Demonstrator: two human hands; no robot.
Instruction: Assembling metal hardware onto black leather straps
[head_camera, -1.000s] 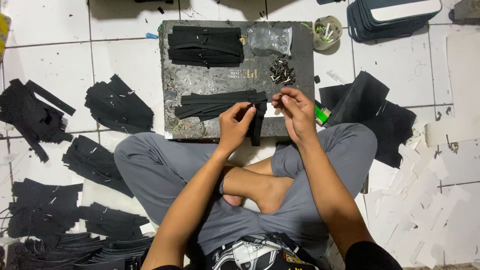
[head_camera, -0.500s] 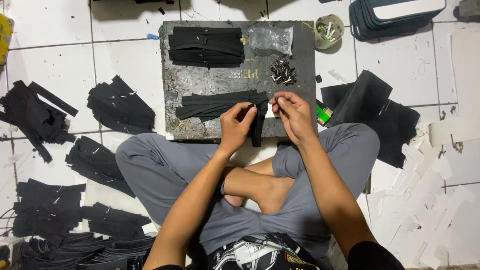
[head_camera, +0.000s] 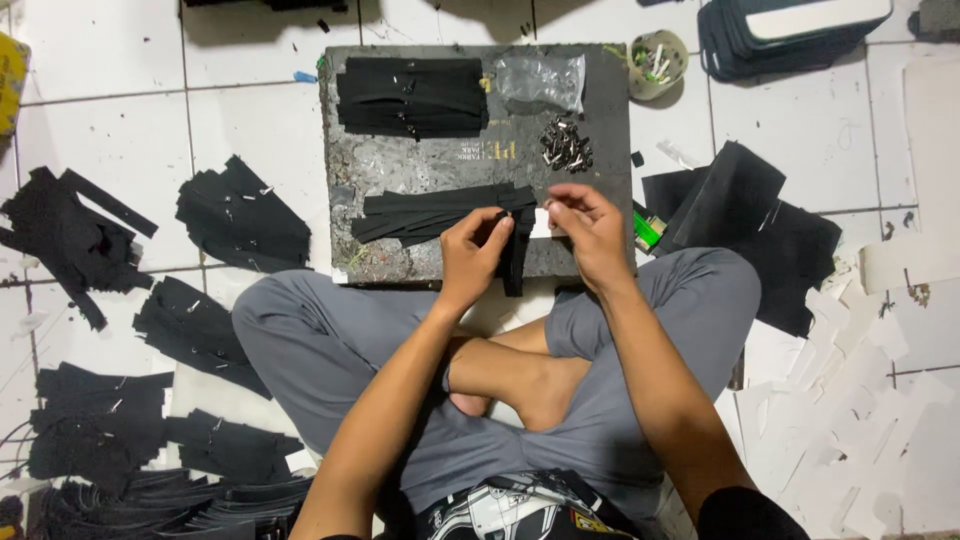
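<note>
A dark grey work board is laid on the white tiled floor in front of a seated person with crossed legs in grey trousers. At the near edge of the board, a black strip is pinched by the left hand, its fingers closed on the strip's upper part while the rest hangs down over the board's near edge. Just to the right, a small white piece is pinched between the fingertips of the right hand; the 2 hands are almost touching. The held strip is found at the right end of a fanned bundle of black strips, which is spread along the near half of the board.

At the far left corner of the board a neat stack of black strips is seen, with a clear plastic bag beside it and a small heap of metal pieces nearer the right edge. A round cup (filled with small odds and ends) is set on the floor just off the far right corner. Piles of black cut pieces are scattered over the floor to the left, black sheets lie to the right, and white paper offcuts are strewn further right.
</note>
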